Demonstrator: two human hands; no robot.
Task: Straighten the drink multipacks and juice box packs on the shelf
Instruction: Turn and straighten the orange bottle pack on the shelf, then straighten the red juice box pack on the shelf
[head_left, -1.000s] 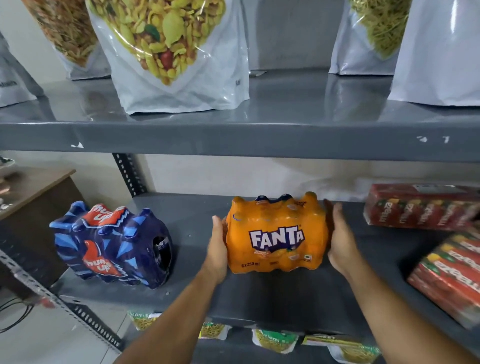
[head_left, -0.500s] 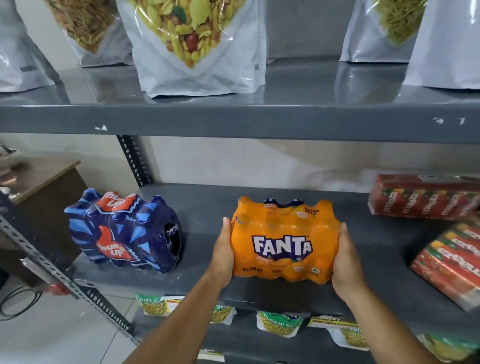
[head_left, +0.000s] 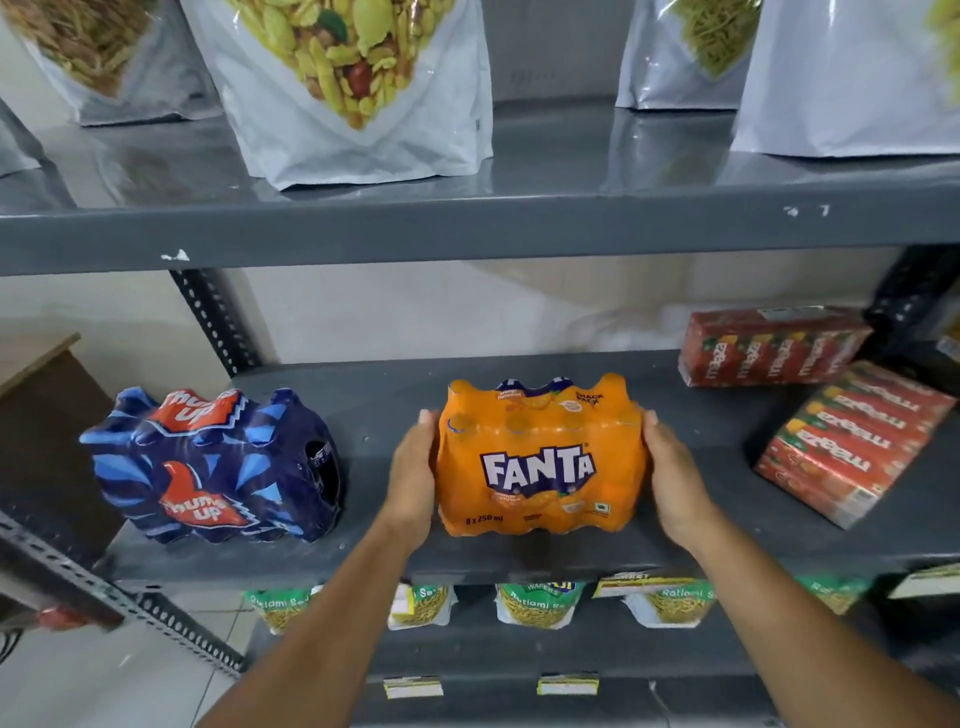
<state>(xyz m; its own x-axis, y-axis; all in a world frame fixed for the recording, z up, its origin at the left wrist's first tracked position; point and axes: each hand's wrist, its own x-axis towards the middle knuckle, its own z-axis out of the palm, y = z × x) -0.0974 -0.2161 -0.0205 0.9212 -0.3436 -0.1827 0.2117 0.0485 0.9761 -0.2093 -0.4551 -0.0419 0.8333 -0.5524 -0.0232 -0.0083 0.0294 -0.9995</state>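
Note:
An orange Fanta multipack stands upright in the middle of the grey middle shelf, its label facing me. My left hand presses flat on its left side and my right hand on its right side, so both grip it. A blue Thums Up multipack sits at the shelf's left end, turned at an angle. At the right, one red Maaza juice box pack lies along the back, and a second red Maaza pack lies skewed in front of it.
White snack pouches stand on the upper shelf. Small green snack packets hang below the middle shelf. A perforated metal upright runs behind the blue pack. A brown table is at the far left.
The Fanta pack has been drawn toward the shelf's front edge between both hands. My view has shifted closer and slightly lower.

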